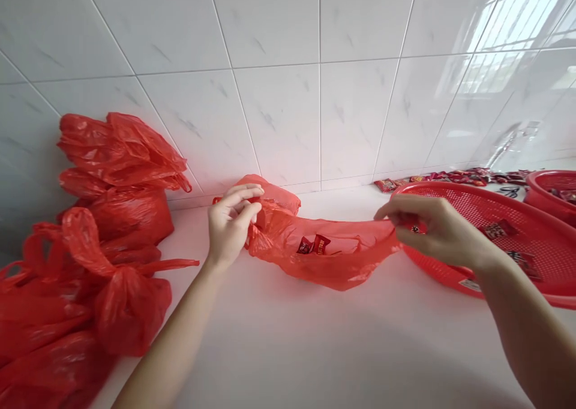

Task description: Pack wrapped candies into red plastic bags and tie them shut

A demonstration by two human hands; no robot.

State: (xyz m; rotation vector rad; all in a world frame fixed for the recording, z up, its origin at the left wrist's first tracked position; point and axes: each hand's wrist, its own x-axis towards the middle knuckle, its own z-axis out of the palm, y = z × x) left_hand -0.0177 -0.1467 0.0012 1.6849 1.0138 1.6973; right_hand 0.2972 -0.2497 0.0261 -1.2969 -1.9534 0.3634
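Note:
A thin red plastic bag [342, 259] is stretched open between my two hands above the white counter [315, 349]. My left hand [230, 223] pinches the bag's left handle, fingers closed on the plastic. My right hand [427, 226] grips the right handle and seems to pinch a small red packet with it. Two small red sweet packets [314, 244] lie inside the bag, seen through its mouth.
Several knotted, filled red bags [108, 229] are piled at the left against the tiled wall. A large red mesh basket [535, 247] with a few packets sits at the right, a second red basket [551, 187] behind it. Loose packets [450, 177] line the wall.

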